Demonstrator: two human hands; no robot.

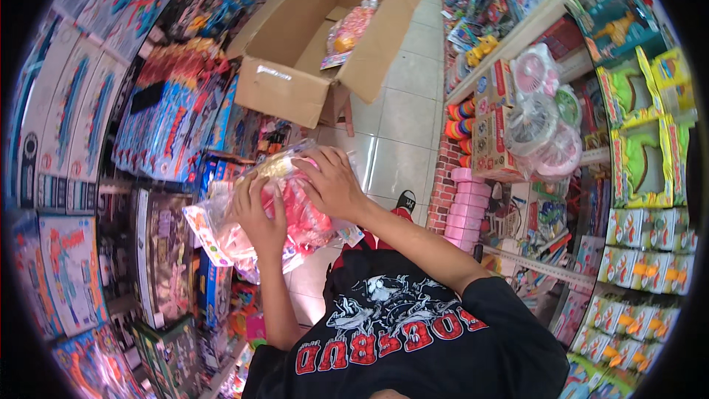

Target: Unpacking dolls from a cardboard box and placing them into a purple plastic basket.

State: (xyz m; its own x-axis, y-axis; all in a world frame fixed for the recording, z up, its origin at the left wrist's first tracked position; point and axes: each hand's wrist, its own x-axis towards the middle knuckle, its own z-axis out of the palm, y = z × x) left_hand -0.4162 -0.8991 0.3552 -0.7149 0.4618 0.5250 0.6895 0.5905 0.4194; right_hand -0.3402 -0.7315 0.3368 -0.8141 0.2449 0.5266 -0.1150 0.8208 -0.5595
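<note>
Before my chest is a clear plastic bag of pink toys (306, 218), with a yellow piece near its top and a printed card edge at its lower left. My left hand (258, 214) grips the bag from the left side, fingers bent over the plastic. From the right, my right hand (332, 181) lies across the upper part of the same bag, its fingers curled onto it. The two hands are close together, and what supports the bag underneath is hidden. Beyond it stands an open cardboard box (284, 89) holding a pink toy package (351, 33) with a yellow piece.
Stacked blue and red toy packs (166, 133) fill the left shelf, with a dark phone-like object (148, 97) on them. At right are bagged toy fans (543, 133), pink boxes (467, 207) and green-and-yellow toy boxes (639, 162). A tiled aisle (410, 96) runs between the shelves.
</note>
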